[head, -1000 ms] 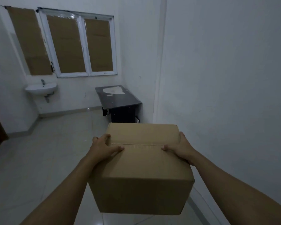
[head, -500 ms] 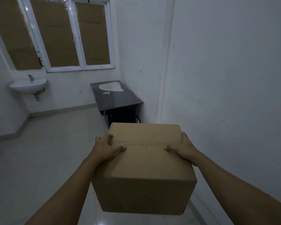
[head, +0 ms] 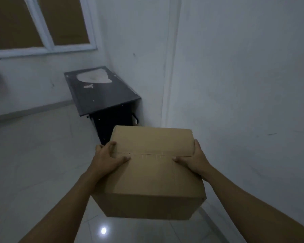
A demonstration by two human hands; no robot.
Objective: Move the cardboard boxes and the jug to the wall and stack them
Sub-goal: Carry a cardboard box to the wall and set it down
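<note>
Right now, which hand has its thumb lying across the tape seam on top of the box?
The left hand: its thumb lies along the cardboard box's taped seam. The right hand's thumb sits just below it.

Head view; forward, downward, close

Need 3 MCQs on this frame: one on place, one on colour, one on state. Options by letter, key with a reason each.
1. Where is the dark table?
A. in the corner under the window
B. in the middle of the floor
C. on top of the box

2. What colour is the cardboard box?
A. white
B. plain brown
C. blue

3. How is the box held?
A. resting on the floor
B. held by one hand
C. off the floor, between both hands

Key:
1 A, it stands against both corner walls.
2 B, all visible faces are brown.
3 C, the left hand and right hand grip opposite sides, with tiles visible beneath.
</note>
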